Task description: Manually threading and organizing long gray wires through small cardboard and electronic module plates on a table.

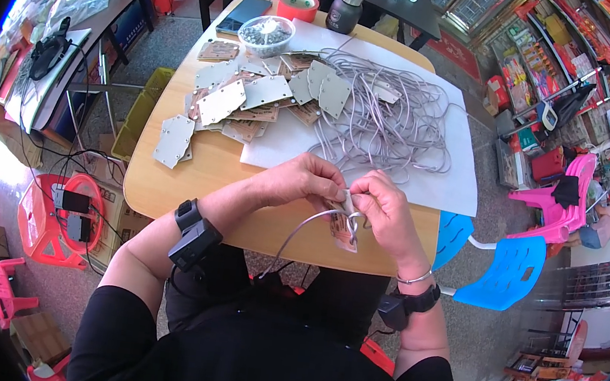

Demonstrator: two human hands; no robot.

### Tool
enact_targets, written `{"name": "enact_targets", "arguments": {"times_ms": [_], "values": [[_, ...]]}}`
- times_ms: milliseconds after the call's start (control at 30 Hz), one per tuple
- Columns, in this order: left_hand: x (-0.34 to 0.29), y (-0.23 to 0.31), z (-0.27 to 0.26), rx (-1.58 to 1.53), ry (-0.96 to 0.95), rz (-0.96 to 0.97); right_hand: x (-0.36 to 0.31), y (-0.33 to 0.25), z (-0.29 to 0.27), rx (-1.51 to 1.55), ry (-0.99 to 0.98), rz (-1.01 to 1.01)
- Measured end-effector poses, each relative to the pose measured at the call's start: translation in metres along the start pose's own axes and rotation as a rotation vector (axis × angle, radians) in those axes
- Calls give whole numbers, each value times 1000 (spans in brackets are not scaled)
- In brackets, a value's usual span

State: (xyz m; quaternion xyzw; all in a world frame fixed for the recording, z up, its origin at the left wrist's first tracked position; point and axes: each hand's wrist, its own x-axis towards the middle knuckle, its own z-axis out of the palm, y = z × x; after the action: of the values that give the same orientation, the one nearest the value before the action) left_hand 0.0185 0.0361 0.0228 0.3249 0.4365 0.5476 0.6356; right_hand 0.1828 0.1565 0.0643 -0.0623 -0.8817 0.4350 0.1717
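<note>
Over the table's near edge, my left hand (312,179) is closed, pinching the top of a small brown printed card (342,231). Close beside it, my right hand (387,206) is closed too, its thumb and forefinger pinching a grey cord (302,226) at the card's top. The cord loops around the card and its tail hangs toward my lap; my fingers hide exactly how cord and card join. Beyond my hands lie a loose pile of pale grey studded plates (222,101) and brown cards, and a tangle of grey cords (396,114) on a white sheet (458,179).
At the table's (150,192) far side stand a clear tub (266,38) of small grey pieces, a roll of red tape (297,6), a dark bottle (346,11) and a phone (244,16). A blue chair (502,272) is at the right, a red stool (53,218) at the left.
</note>
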Motion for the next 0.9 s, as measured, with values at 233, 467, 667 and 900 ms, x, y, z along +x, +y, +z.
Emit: {"name": "enact_targets", "arguments": {"times_ms": [233, 467, 667, 900], "values": [[0, 0, -3, 30, 0, -14, -4, 4, 2, 265, -76, 266], [-1, 2, 0, 10, 36, -6, -8, 3, -3, 332, -68, 299], [-1, 2, -1, 36, 6, -30, -6, 6, 1, 284, -39, 277], [3, -2, -4, 131, 64, 23, -5, 3, 8, 175, -23, 270]]}}
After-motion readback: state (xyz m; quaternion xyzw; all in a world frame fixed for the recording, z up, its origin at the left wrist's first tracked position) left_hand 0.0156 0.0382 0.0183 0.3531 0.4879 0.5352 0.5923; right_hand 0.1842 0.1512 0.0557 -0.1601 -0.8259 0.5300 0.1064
